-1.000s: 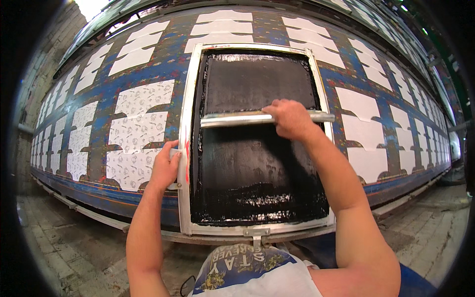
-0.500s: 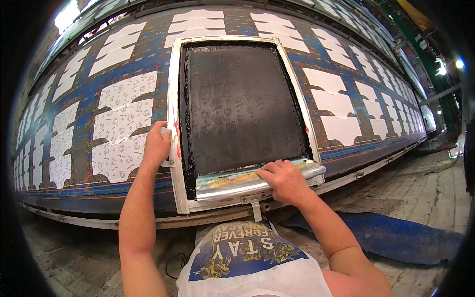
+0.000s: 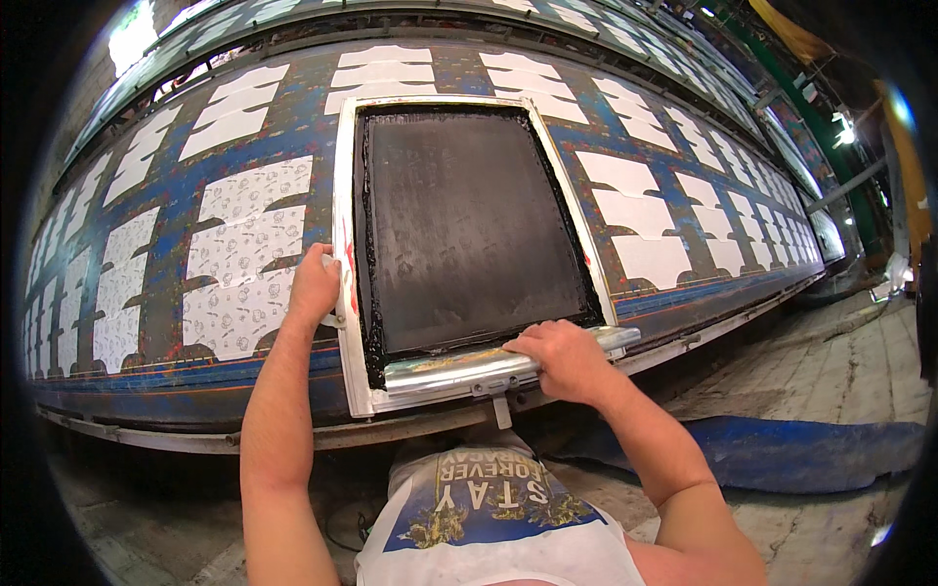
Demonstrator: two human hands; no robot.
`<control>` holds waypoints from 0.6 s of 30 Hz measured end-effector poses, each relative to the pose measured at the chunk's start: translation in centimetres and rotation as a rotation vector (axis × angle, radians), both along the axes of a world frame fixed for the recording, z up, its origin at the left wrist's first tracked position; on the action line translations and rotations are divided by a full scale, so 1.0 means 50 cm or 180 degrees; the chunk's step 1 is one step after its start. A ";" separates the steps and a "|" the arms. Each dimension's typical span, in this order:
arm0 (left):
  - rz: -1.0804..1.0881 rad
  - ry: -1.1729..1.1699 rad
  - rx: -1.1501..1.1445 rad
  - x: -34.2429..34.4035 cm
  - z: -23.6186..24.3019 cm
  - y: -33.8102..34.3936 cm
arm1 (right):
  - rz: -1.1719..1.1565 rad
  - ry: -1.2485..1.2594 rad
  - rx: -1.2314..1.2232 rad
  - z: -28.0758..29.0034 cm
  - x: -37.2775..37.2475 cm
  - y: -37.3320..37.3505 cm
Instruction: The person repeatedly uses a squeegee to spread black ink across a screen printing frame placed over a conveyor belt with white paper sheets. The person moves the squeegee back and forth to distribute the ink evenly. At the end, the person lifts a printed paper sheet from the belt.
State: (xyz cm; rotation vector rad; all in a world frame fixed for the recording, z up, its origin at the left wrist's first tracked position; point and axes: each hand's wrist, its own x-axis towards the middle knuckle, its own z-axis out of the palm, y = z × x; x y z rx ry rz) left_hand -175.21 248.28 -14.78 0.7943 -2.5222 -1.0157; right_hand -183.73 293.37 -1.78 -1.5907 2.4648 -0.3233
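Note:
A white-edged screen-printing frame [image 3: 345, 195] lies on the long table, its mesh [image 3: 454, 225] coated with black ink. My left hand [image 3: 317, 285] grips a handle on the frame’s left side, fingers curled. At the near end of the screen my right hand [image 3: 559, 359] is closed on a long metal squeegee [image 3: 435, 371], which spans almost the frame’s width. A metal bracket [image 3: 502, 408] sticks out from the near edge, just below the squeegee.
Rows of plain white cut pieces [image 3: 640, 252] and patterned pieces [image 3: 239, 269] cover the paint-spotted table [image 3: 147, 386]. Another long table [image 3: 234, 21] runs behind. Dark blue material [image 3: 782, 459] lies on the floor at right, near metal posts [image 3: 831, 195] and lights.
A second ago my right hand held the squeegee across the screen’s middle; it has come down to the near end. My left hand stays on the frame. The view has also shifted.

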 end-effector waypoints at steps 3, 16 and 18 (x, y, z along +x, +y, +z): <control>0.0057 -0.0082 0.0215 0.000 0.005 -0.002 | 0.0112 0.0140 -0.0014 -0.034 0.029 0.012; 0.0376 -0.0748 0.0149 -0.023 0.010 -0.025 | -0.0595 -0.0717 -0.1818 -0.052 -0.141 0.282; 0.0706 -0.0825 0.0354 -0.032 0.006 -0.019 | -0.1233 -0.0768 -0.1904 -0.077 -0.183 0.336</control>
